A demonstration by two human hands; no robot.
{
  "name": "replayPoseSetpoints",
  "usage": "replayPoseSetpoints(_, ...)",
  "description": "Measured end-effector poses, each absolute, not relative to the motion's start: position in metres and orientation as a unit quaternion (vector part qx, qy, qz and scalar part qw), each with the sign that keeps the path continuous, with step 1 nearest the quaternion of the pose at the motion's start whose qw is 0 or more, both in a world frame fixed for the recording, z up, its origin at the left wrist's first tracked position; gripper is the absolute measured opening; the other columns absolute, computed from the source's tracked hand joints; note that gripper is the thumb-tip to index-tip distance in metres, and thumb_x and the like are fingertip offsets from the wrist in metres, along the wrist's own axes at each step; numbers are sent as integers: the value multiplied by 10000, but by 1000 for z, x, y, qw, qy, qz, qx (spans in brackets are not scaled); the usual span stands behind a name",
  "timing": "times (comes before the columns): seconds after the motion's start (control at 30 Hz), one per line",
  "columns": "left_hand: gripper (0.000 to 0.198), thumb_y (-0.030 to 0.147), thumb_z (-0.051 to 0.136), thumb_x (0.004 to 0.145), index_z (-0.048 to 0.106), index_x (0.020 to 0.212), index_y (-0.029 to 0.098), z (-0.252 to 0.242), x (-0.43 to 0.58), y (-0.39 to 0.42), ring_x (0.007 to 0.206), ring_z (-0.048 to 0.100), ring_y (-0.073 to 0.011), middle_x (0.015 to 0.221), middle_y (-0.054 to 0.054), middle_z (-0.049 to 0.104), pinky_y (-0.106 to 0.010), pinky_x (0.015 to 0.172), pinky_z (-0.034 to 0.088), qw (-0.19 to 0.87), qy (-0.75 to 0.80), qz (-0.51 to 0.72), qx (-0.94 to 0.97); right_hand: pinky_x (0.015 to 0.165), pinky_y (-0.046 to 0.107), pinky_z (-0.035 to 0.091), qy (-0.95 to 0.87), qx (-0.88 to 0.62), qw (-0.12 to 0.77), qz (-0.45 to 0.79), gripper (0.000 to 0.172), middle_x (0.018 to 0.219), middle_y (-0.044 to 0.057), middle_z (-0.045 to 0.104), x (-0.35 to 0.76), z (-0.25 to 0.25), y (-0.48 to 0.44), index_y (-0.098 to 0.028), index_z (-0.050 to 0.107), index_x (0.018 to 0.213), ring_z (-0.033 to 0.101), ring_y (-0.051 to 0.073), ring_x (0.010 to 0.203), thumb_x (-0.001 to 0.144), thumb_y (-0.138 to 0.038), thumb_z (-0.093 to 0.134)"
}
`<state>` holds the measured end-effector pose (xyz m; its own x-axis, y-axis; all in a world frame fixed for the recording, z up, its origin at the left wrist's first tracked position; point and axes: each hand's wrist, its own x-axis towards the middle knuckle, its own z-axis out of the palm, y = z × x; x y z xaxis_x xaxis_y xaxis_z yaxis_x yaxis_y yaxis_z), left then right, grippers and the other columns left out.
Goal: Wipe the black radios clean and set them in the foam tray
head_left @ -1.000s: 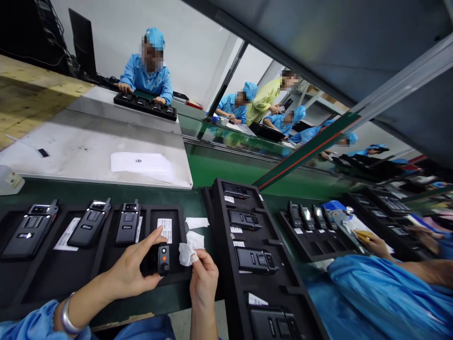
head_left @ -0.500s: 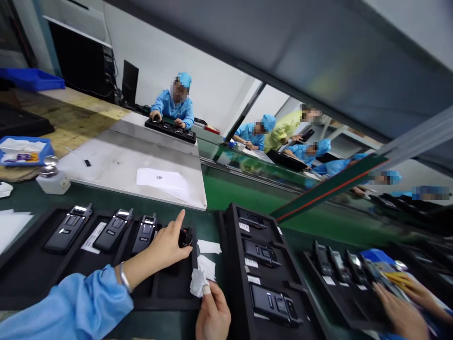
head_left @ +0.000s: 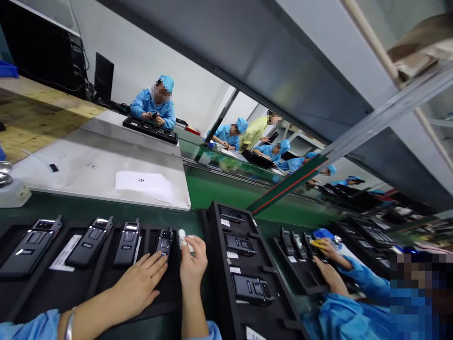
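Observation:
A black two-way radio (head_left: 164, 242) lies face up in a slot of the black foam tray (head_left: 88, 288). My left hand (head_left: 136, 285) rests its outstretched fingers on the radio's lower part, partly covering it. Close to the radio's right side, my right hand (head_left: 193, 262) pinches a small white wad of tissue (head_left: 182, 235). The wad is apart from the radio. Farther left in the same tray lie a second radio (head_left: 126, 246), a third radio (head_left: 88, 244) and another at the far left, with white label strips beside some of them.
Right of my hands stands a raised black tray (head_left: 226, 283) of radios. Beyond it a co-worker's hands (head_left: 331, 269) hold a yellow cloth over another tray (head_left: 300, 278). White paper (head_left: 141, 182) lies on the pale board ahead. A metal-topped bottle (head_left: 10, 189) stands at left.
My left hand has gone from above the rightmost radio to resting on its lower part. My right hand has risen toward the radio with the tissue, now bunched smaller. The view has swung right.

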<state>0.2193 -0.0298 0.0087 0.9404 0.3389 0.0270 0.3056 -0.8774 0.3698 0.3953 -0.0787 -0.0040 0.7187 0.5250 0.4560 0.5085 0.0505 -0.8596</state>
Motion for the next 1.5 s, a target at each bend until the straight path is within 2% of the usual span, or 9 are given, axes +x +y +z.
replayPoseSetpoints(0.13,674,140,573,815,450,1474,213,-2,215,-22,1443,367,-294,1552,-56,427,-517,1176,347,193,156,49,967,918,404,407,-487,-748,450,21,226,962,55,681,392,-3,-44,-271,798,839,563,237,975,817,-127,626)
replayPoseSetpoints(0.4,701,107,527,783,444,1477,155,6,222,-17,1444,358,-320,1552,-87,410,-558,1175,327,233,149,14,961,970,451,301,-529,-791,306,38,211,903,19,701,388,15,-24,-307,787,797,550,246,979,810,-124,681)
replayPoseSetpoints(0.63,724,25,477,748,472,1460,155,0,228,-17,1444,359,-302,1546,-98,407,-530,1159,364,229,142,0,963,920,420,344,-460,-826,321,52,151,822,29,710,394,18,-31,-252,761,725,581,239,911,784,-141,678)
replayPoseSetpoints(0.83,703,35,454,778,449,1473,140,6,227,-14,1451,342,-311,1557,-93,379,-554,1161,354,231,138,-11,963,992,474,288,-479,-830,274,82,165,888,5,729,399,26,-15,-288,769,745,575,257,1022,788,-164,670)
replayPoseSetpoints(1.03,712,28,460,760,464,1464,137,7,227,-14,1446,350,-318,1554,-102,384,-552,1150,374,230,134,-12,964,944,438,366,-429,-851,296,54,158,837,49,716,415,36,-27,-226,759,760,600,255,948,807,-185,614)
replayPoseSetpoints(1.1,691,24,451,773,480,1454,142,4,229,-15,1440,361,-324,1542,-112,411,-567,1145,373,227,139,-4,964,1006,457,336,-456,-839,295,46,140,868,30,718,401,36,-26,-251,751,806,596,242,971,824,-202,621)
replayPoseSetpoints(1.23,596,68,474,815,548,1399,159,3,229,-14,1408,422,-315,1462,-123,538,-557,1160,351,236,145,17,961,1105,612,148,-514,-826,233,4,93,915,40,706,364,28,-17,-242,686,834,557,267,1011,844,-195,606)
replayPoseSetpoints(1.33,542,109,489,844,566,1378,162,3,227,-14,1384,455,-302,1414,-115,589,-534,1167,348,239,142,24,960,1099,634,136,-500,-839,215,-24,63,922,57,694,356,19,-15,-221,636,837,538,280,1016,854,-190,584)
replayPoseSetpoints(1.5,676,34,467,779,485,1447,139,4,226,-15,1422,401,-307,1508,-102,484,-549,1159,359,223,138,13,965,1084,627,158,-458,-854,246,-6,91,902,46,698,371,13,-20,-216,618,803,540,281,1027,862,-189,555)
